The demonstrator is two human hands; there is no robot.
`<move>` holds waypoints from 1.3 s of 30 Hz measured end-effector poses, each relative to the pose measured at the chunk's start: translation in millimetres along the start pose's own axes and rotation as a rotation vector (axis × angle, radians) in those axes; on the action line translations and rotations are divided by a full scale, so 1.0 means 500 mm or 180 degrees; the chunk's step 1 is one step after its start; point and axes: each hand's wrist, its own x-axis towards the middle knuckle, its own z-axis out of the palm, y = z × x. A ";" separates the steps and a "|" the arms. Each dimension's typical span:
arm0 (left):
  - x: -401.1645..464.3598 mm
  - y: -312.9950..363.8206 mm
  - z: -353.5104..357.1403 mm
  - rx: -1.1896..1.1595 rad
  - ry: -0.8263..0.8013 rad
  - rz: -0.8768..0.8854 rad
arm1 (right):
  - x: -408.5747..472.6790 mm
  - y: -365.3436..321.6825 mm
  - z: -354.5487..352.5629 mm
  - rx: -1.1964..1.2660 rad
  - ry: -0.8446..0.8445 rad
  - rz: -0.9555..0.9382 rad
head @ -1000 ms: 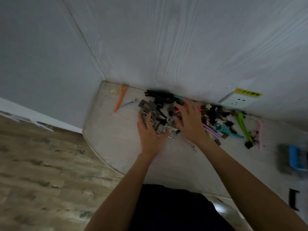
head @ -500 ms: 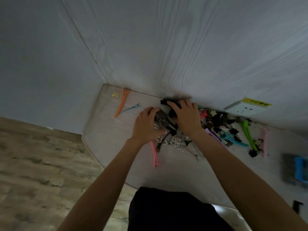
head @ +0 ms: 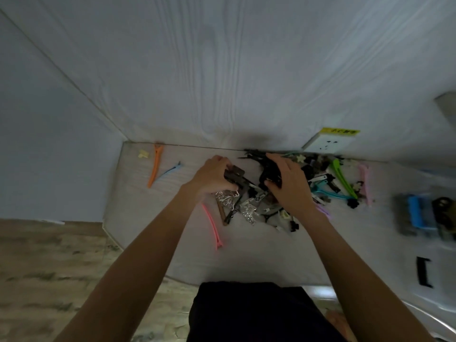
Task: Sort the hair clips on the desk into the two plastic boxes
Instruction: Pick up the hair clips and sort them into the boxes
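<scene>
Over the clip pile (head: pixel 249 203), left hand (head: pixel 212 176) now grips dark clips; right hand (head: pixel 288 183) clutches black ones.

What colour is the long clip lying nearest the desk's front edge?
Pink, seen in the head view.

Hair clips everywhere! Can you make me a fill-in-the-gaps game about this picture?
1. The long clip by the desk's far left corner is ____.
2. The left hand grips ____-coloured clips.
3. The pink clip lies under the ____ forearm.
4. The wall socket carries a ____ label.

Missing words: orange; dark; left; yellow
</scene>
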 end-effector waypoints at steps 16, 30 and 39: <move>-0.031 0.047 -0.046 0.0302 0.0508 -0.0247 | -0.093 0.042 -0.027 0.0279 0.0006 0.1077; -0.077 0.350 0.120 -0.1699 0.0842 -0.0041 | -0.238 0.171 -0.228 0.1529 0.0752 0.1484; 0.016 0.683 0.382 -0.0990 0.0283 0.1332 | -0.368 0.403 -0.413 0.1372 0.1777 0.2230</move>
